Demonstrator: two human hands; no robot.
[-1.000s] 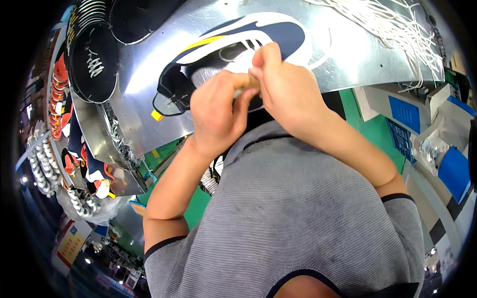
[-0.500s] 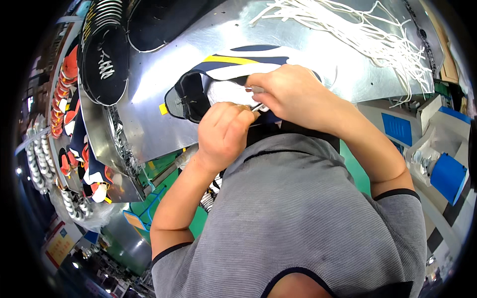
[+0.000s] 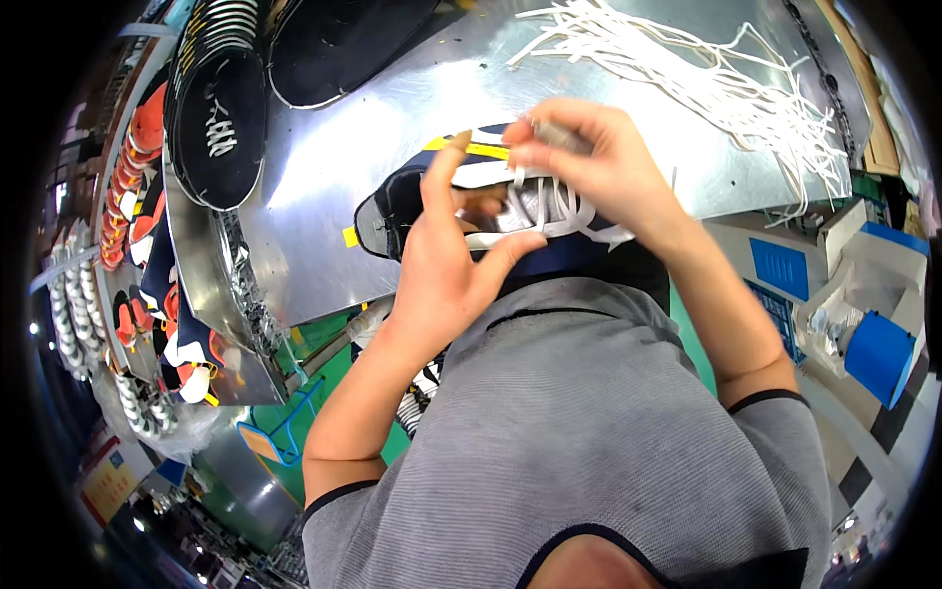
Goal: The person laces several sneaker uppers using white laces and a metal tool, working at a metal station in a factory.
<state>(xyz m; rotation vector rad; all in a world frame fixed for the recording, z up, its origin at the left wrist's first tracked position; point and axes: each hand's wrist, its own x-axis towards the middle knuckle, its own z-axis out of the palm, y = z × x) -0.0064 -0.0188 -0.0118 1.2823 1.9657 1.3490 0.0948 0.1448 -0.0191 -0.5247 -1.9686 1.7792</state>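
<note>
A navy, white and yellow shoe (image 3: pixel 397 201) lies on its sole on the metal tabletop, heel to the left. White shoelace (image 3: pixel 543 203) crosses its front opening and loops loosely near the toe end. My left hand (image 3: pixel 437 245) is over the shoe's opening, index finger stretched up and thumb spread along the near edge; some fingers reach down into the shoe, partly hidden. Above the lacing, my right hand (image 3: pixel 613 162) is closed around a small tool with a greyish metal handle (image 3: pixel 562 135). Motion blurs the tool, and its tip is hard to make out.
A pile of loose white laces (image 3: pixel 687 74) covers the table's far right. Dark shoes (image 3: pixel 216 128) stand at the far left. Shoe parts in red and white (image 3: pixel 147 128) hang beyond the left edge. A blue-and-white machine (image 3: pixel 883 358) is at the right.
My hands have moved apart from their close grip at the opening. The right hand rose up and right with the tool, the left fingers spread, and the lacing now shows. The shoe shifted slightly right.
</note>
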